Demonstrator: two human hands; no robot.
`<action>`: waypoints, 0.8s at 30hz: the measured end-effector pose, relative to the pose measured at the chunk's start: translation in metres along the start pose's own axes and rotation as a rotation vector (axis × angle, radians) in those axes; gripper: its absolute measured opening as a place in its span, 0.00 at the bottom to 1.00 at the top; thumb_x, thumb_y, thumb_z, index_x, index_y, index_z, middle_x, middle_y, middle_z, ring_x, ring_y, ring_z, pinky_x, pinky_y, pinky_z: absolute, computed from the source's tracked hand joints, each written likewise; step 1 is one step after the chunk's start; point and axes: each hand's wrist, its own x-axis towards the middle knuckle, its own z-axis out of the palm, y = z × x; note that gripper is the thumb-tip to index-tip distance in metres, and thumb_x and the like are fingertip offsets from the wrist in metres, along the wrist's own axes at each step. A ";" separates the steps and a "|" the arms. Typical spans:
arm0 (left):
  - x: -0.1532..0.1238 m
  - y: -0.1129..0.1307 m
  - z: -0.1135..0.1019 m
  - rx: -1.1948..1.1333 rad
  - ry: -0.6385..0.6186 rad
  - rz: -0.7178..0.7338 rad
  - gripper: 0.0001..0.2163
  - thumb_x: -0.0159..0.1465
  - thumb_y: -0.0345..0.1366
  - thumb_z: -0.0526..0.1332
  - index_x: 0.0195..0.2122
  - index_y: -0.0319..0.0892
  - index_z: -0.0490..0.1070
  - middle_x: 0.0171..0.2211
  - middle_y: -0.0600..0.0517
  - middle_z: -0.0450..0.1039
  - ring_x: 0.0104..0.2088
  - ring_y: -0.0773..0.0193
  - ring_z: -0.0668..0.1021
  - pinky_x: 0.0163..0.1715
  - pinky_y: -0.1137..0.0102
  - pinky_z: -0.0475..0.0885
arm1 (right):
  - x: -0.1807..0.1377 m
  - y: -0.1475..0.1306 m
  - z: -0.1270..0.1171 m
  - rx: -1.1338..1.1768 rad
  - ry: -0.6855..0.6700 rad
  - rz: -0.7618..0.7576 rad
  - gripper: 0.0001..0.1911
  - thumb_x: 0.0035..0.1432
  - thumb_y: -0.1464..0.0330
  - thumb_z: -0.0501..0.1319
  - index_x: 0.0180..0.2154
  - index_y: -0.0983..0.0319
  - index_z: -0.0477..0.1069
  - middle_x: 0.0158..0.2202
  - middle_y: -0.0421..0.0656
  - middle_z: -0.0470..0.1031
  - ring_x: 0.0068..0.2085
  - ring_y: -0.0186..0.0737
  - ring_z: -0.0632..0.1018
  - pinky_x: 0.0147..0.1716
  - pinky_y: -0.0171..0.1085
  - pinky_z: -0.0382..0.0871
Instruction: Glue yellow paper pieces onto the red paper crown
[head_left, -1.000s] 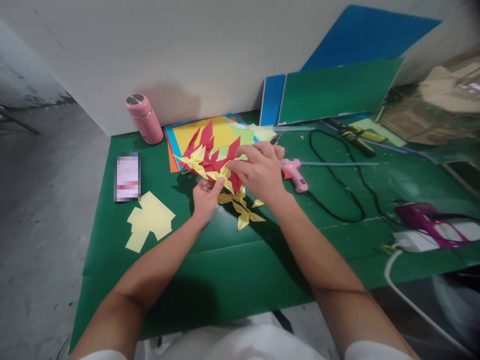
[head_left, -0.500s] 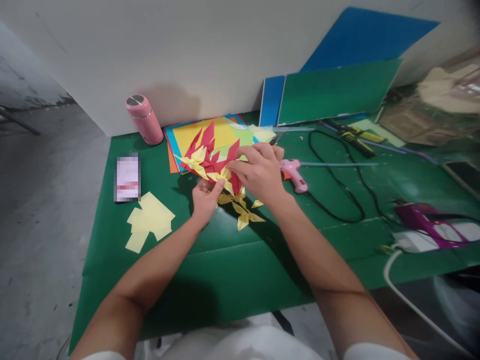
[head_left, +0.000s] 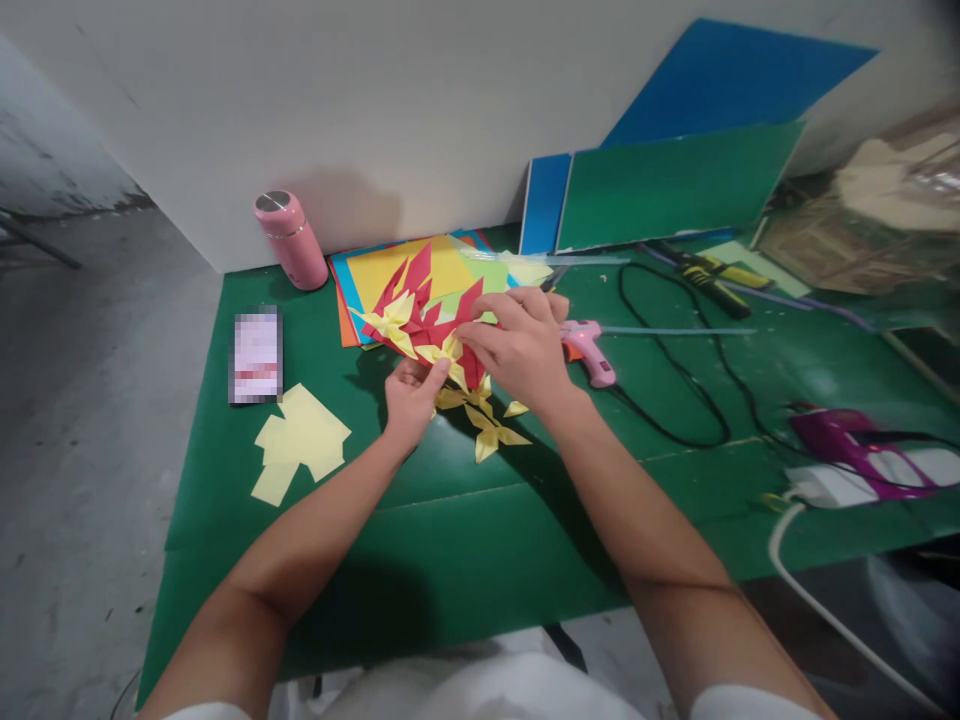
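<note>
Between my hands is a folded paper flower piece (head_left: pixel 472 372) with pointed red petals and pale yellow blossoms. My left hand (head_left: pixel 411 402) grips it from below, thumb pressed near a yellow paper blossom (head_left: pixel 394 318). From the right, my right hand (head_left: pixel 517 340) pinches at the middle yellow blossom beside a red petal; its fingertips partly hide what they hold. Several loose yellow paper flowers (head_left: pixel 491 436) lie on the table just below. A pink glue gun (head_left: pixel 592 350) with a clear stick rests right of my right hand.
Coloured paper sheets (head_left: pixel 397 270) lie behind the flowers. At left are a pink bottle (head_left: pixel 292 240), a blurred phone (head_left: pixel 256 355) and yellow paper squares (head_left: pixel 302 437). A black cord (head_left: pixel 675 437), pliers (head_left: pixel 712 283) and a power strip (head_left: pixel 840 482) occupy the right. Boards (head_left: pixel 675 190) lean on the wall.
</note>
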 end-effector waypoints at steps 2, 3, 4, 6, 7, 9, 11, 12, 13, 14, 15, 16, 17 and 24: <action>0.000 0.001 0.001 0.004 0.005 0.007 0.23 0.43 0.48 0.76 0.18 0.42 0.61 0.16 0.59 0.69 0.18 0.72 0.71 0.21 0.75 0.68 | 0.000 0.000 -0.002 0.008 -0.020 -0.053 0.11 0.65 0.68 0.58 0.32 0.52 0.78 0.42 0.40 0.76 0.46 0.45 0.67 0.45 0.47 0.55; 0.000 0.001 0.001 -0.003 0.005 0.008 0.23 0.43 0.48 0.76 0.18 0.41 0.62 0.16 0.58 0.70 0.18 0.72 0.72 0.22 0.75 0.68 | 0.000 0.000 -0.002 0.008 -0.027 -0.081 0.12 0.65 0.67 0.58 0.32 0.51 0.78 0.43 0.40 0.76 0.45 0.45 0.67 0.45 0.47 0.55; 0.000 0.001 0.001 -0.015 0.004 0.007 0.23 0.43 0.49 0.76 0.18 0.41 0.63 0.17 0.57 0.71 0.19 0.71 0.73 0.22 0.74 0.69 | 0.001 -0.001 -0.002 0.004 -0.031 -0.104 0.12 0.65 0.67 0.58 0.32 0.51 0.78 0.42 0.39 0.76 0.45 0.45 0.67 0.45 0.46 0.55; 0.000 0.000 0.002 -0.040 -0.007 0.003 0.22 0.43 0.49 0.76 0.19 0.41 0.65 0.18 0.57 0.71 0.19 0.71 0.73 0.24 0.74 0.71 | 0.001 -0.001 -0.002 -0.011 -0.040 -0.118 0.12 0.65 0.67 0.58 0.31 0.52 0.78 0.42 0.39 0.76 0.45 0.45 0.67 0.44 0.46 0.54; 0.000 0.000 0.002 -0.047 -0.013 0.000 0.22 0.43 0.49 0.76 0.19 0.41 0.65 0.17 0.57 0.71 0.19 0.71 0.73 0.24 0.74 0.71 | 0.001 -0.002 -0.002 -0.017 -0.046 -0.112 0.12 0.65 0.67 0.58 0.31 0.52 0.78 0.42 0.39 0.77 0.45 0.45 0.67 0.43 0.46 0.53; 0.000 -0.002 0.001 -0.053 -0.017 -0.009 0.22 0.44 0.49 0.75 0.19 0.41 0.65 0.17 0.58 0.70 0.19 0.72 0.73 0.25 0.74 0.72 | 0.001 -0.003 -0.002 -0.021 -0.062 -0.092 0.12 0.65 0.67 0.58 0.31 0.52 0.78 0.42 0.40 0.77 0.45 0.46 0.66 0.43 0.47 0.53; 0.001 -0.002 0.001 -0.066 -0.010 -0.028 0.22 0.44 0.49 0.76 0.19 0.41 0.64 0.17 0.58 0.70 0.20 0.72 0.73 0.26 0.73 0.72 | 0.002 -0.004 -0.003 -0.001 -0.074 -0.074 0.12 0.65 0.67 0.58 0.31 0.52 0.78 0.43 0.40 0.77 0.45 0.47 0.66 0.43 0.47 0.53; 0.001 -0.002 0.001 -0.086 -0.004 -0.038 0.23 0.43 0.48 0.76 0.19 0.41 0.64 0.18 0.58 0.70 0.20 0.72 0.73 0.27 0.73 0.72 | 0.003 -0.004 -0.005 0.017 -0.074 -0.059 0.12 0.65 0.67 0.57 0.32 0.52 0.78 0.43 0.40 0.77 0.45 0.47 0.66 0.43 0.47 0.53; 0.001 -0.001 0.002 -0.115 -0.004 -0.049 0.23 0.43 0.48 0.76 0.19 0.41 0.64 0.18 0.58 0.71 0.21 0.72 0.74 0.28 0.73 0.73 | 0.003 -0.004 -0.007 0.039 -0.068 -0.034 0.12 0.65 0.67 0.57 0.33 0.52 0.78 0.43 0.41 0.77 0.46 0.47 0.67 0.43 0.47 0.54; 0.002 0.000 0.002 -0.150 -0.009 -0.062 0.23 0.42 0.48 0.77 0.19 0.41 0.64 0.19 0.58 0.71 0.21 0.72 0.74 0.29 0.73 0.73 | 0.004 -0.003 -0.009 0.064 -0.055 0.004 0.11 0.65 0.67 0.57 0.36 0.52 0.78 0.44 0.41 0.76 0.46 0.47 0.68 0.43 0.46 0.55; 0.002 0.002 0.003 -0.184 -0.018 -0.075 0.23 0.41 0.48 0.77 0.20 0.41 0.65 0.20 0.58 0.72 0.23 0.72 0.75 0.30 0.73 0.73 | 0.005 -0.002 -0.010 0.094 -0.038 0.049 0.10 0.65 0.66 0.56 0.39 0.52 0.77 0.44 0.42 0.76 0.46 0.47 0.68 0.43 0.46 0.56; 0.002 0.004 0.004 -0.214 -0.030 -0.090 0.22 0.40 0.48 0.77 0.21 0.41 0.66 0.21 0.57 0.73 0.24 0.71 0.75 0.31 0.73 0.74 | 0.006 -0.001 -0.012 0.126 -0.021 0.096 0.10 0.65 0.65 0.56 0.42 0.53 0.76 0.44 0.43 0.75 0.46 0.47 0.69 0.43 0.46 0.57; 0.002 0.005 0.005 -0.236 -0.041 -0.104 0.22 0.39 0.48 0.77 0.22 0.41 0.68 0.22 0.57 0.74 0.25 0.71 0.76 0.33 0.72 0.74 | 0.006 0.000 -0.013 0.161 -0.006 0.137 0.10 0.65 0.64 0.56 0.44 0.54 0.74 0.44 0.44 0.75 0.45 0.47 0.70 0.43 0.46 0.58; 0.003 0.012 0.008 -0.281 -0.061 -0.149 0.21 0.36 0.48 0.78 0.23 0.43 0.71 0.25 0.56 0.75 0.27 0.70 0.77 0.34 0.71 0.75 | 0.005 0.003 -0.006 0.265 -0.002 0.217 0.07 0.64 0.66 0.56 0.41 0.58 0.71 0.41 0.44 0.78 0.44 0.47 0.74 0.44 0.46 0.60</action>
